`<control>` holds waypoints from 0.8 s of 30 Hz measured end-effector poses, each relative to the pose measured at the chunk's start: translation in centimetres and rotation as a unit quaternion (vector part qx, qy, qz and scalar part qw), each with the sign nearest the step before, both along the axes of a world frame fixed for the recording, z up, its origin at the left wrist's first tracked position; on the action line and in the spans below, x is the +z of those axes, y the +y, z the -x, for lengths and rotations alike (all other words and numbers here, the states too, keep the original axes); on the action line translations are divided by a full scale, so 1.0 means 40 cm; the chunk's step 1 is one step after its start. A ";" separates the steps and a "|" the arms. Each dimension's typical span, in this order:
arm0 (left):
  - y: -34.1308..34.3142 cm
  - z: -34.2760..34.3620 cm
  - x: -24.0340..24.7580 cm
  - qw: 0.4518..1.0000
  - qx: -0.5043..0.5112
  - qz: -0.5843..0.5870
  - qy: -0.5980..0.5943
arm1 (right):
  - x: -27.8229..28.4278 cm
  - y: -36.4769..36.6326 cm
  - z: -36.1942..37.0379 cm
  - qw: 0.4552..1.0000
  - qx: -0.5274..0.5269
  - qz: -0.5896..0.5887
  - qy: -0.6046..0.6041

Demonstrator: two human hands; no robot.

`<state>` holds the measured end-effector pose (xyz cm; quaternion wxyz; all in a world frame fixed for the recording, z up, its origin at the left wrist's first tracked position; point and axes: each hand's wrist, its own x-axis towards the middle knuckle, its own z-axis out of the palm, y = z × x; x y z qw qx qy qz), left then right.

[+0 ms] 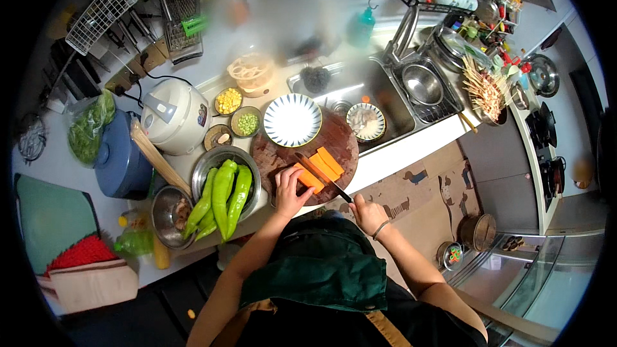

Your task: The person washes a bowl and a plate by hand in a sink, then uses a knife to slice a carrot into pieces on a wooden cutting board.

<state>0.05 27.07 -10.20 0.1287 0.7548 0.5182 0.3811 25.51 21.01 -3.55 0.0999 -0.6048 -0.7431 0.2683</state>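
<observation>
On a round dark wooden cutting board (267,151) lie flat orange carrot pieces (326,164). My left hand (290,189) presses its bent fingertips on a carrot piece (310,180) at the board's near side. In my right hand (367,214) is the handle of a kitchen knife (315,168); its blade lies slantwise between the held piece and the other carrot slabs. A white plate with blue stripes (292,120) rests on the board's far part. Left of the board, a steel bowl (202,166) holds several long green peppers (222,198).
Small bowls of yellow bits (229,101) and chopped green bits (245,121) stand beyond the peppers, near a rice cooker (173,115). A striped bowl (366,122) sits by the sink (392,112). A smaller metal bowl (170,218) is at the left front. Haze blurs the top.
</observation>
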 end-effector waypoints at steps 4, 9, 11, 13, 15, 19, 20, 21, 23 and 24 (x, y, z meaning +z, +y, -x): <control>0.000 -0.001 -0.001 1.000 0.003 -0.006 0.004 | 0.002 -0.003 0.002 1.000 0.006 -0.007 -0.008; 0.003 0.003 -0.009 1.000 0.003 -0.015 0.003 | 0.008 0.006 -0.003 1.000 0.011 0.014 -0.005; 0.005 0.005 -0.011 1.000 0.001 -0.018 -0.001 | 0.010 0.007 -0.003 1.000 0.010 0.011 0.013; 0.005 0.007 -0.013 1.000 0.000 -0.018 -0.002 | 0.004 0.007 -0.007 1.000 0.008 0.010 0.020; 0.004 0.008 -0.014 1.000 -0.001 -0.016 -0.005 | 0.001 0.006 -0.010 1.000 0.008 0.006 0.028; 0.005 0.008 -0.020 1.000 0.002 -0.013 0.002 | 0.005 0.005 -0.014 0.999 0.003 0.036 0.028; 0.004 0.008 -0.018 1.000 0.001 -0.014 0.001 | 0.007 0.006 -0.013 0.998 0.001 0.054 0.025; 0.004 0.008 -0.016 1.000 0.001 -0.015 -0.001 | 0.006 0.006 -0.013 0.999 0.005 0.045 0.029; 0.004 0.008 -0.015 1.000 0.001 -0.016 -0.002 | 0.003 0.005 -0.013 0.999 0.012 0.026 0.036; 0.004 0.008 -0.015 1.000 0.001 -0.016 -0.002 | 0.001 0.004 -0.013 0.999 0.013 0.018 0.035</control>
